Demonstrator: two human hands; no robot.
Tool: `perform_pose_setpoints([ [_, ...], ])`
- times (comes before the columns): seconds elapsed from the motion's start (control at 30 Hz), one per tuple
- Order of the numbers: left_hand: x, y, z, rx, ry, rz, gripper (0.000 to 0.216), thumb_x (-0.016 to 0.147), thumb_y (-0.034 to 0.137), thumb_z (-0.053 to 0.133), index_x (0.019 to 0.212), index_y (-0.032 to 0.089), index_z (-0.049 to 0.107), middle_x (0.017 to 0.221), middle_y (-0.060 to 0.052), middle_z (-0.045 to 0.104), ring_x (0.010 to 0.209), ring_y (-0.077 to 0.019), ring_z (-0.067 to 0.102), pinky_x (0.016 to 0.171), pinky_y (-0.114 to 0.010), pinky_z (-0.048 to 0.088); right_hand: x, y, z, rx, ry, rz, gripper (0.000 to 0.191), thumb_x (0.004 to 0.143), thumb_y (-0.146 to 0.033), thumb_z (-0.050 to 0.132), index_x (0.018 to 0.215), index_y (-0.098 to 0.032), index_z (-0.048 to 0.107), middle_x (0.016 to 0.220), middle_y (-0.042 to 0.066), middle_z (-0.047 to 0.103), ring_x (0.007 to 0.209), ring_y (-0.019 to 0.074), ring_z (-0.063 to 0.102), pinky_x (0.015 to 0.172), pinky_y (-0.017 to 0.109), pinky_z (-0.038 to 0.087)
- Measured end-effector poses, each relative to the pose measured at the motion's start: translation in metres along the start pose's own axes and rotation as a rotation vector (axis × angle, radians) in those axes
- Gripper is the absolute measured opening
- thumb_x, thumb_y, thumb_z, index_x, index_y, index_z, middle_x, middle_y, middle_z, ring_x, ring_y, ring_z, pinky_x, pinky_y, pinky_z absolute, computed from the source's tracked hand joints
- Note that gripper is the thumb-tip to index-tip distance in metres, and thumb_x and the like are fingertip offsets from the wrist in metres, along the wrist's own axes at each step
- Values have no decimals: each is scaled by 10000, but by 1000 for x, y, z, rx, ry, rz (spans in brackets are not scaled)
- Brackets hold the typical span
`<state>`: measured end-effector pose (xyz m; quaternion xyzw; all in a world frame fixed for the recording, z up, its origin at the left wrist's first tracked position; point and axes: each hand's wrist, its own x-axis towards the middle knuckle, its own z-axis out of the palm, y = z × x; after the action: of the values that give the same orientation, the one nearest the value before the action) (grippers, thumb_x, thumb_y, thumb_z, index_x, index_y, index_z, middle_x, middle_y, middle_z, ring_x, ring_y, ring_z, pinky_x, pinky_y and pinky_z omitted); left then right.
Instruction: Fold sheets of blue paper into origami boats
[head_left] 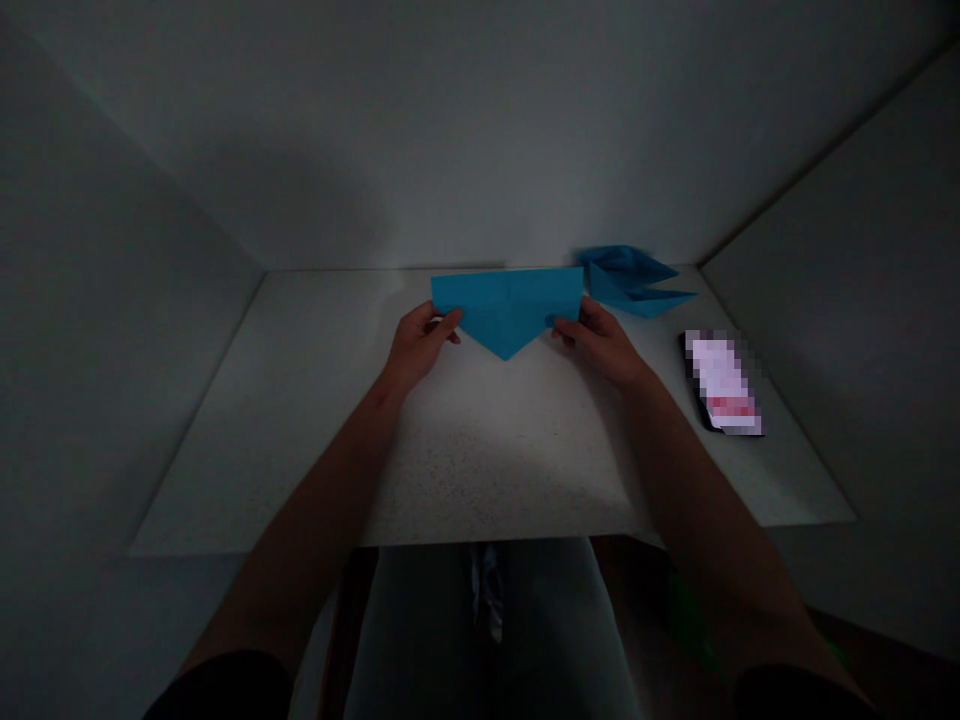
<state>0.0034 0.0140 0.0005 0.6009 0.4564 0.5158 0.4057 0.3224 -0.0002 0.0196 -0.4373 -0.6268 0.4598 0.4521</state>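
A blue sheet of paper (508,305), folded with a straight far edge and a point toward me, lies on the white table (480,460). My left hand (418,345) pinches its lower left edge with curled fingers. At the lower right edge, my right hand (600,342) grips the paper the same way.
A second folded blue paper piece (634,280) with pointed wings lies at the back right of the table. A phone (721,382) with a lit screen lies to the right. White walls close in the table at the left, back and right. The scene is dim.
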Motion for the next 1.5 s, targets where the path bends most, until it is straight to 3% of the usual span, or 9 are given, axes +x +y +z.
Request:
perform_pose_setpoints([
  [0.2,1,-2,-3,15,39,-23,555,875,767,780,867,218,700,769,-37,719,634,-152,667,598,-285,551,-3,-7,-1,101,-79,-14,314,798,-469,856,998,-267,723,883,14,755,707,171,595,668,328,536],
  [0.4,3,-5,-3,18,28,-11,538,894,755,761,847,226,676,749,-24,708,619,-145,650,595,-283,535,-3,-5,0,-22,-33,-29,410,858,-631,860,845,-255,697,826,21,739,690,168,593,672,338,540],
  [0.7,-1,-1,-2,48,-30,1,544,892,742,781,779,229,640,671,-17,667,625,-158,649,590,-286,530,-1,1,2,-74,48,-64,496,848,-751,831,880,-266,730,778,0,673,711,177,585,687,340,544],
  [0.97,2,-6,1,-55,-25,51,462,870,641,852,1037,242,689,742,24,661,629,-132,644,612,-265,540,1,2,2,-13,3,-38,478,850,-712,859,1012,-288,708,804,-3,690,661,178,614,642,351,562],
  [1.13,1,-1,2,-52,-17,40,361,920,572,810,1047,244,727,692,28,626,640,-140,637,626,-270,528,0,2,2,0,30,-43,475,864,-687,858,1101,-312,691,735,-37,651,616,170,610,631,339,567],
  [1.23,0,4,0,-77,-31,20,333,928,536,803,1081,244,760,699,16,649,665,-149,647,648,-280,537,0,1,1,9,60,-59,430,880,-668,844,1043,-298,697,739,-35,654,619,161,613,644,334,578],
  [1.4,0,5,-2,-106,-35,-25,270,937,486,800,935,221,749,741,-8,693,706,-152,675,699,-290,579,0,4,0,70,102,-22,394,883,-651,836,1009,-301,705,797,-26,681,635,153,628,614,314,575],
  [1.5,0,3,-2,-125,-29,-39,247,922,451,810,980,216,760,765,-8,710,715,-149,685,704,-284,580,1,7,-2,97,112,-3,406,914,-683,797,1016,-299,714,825,-17,687,631,146,634,597,304,570],
])
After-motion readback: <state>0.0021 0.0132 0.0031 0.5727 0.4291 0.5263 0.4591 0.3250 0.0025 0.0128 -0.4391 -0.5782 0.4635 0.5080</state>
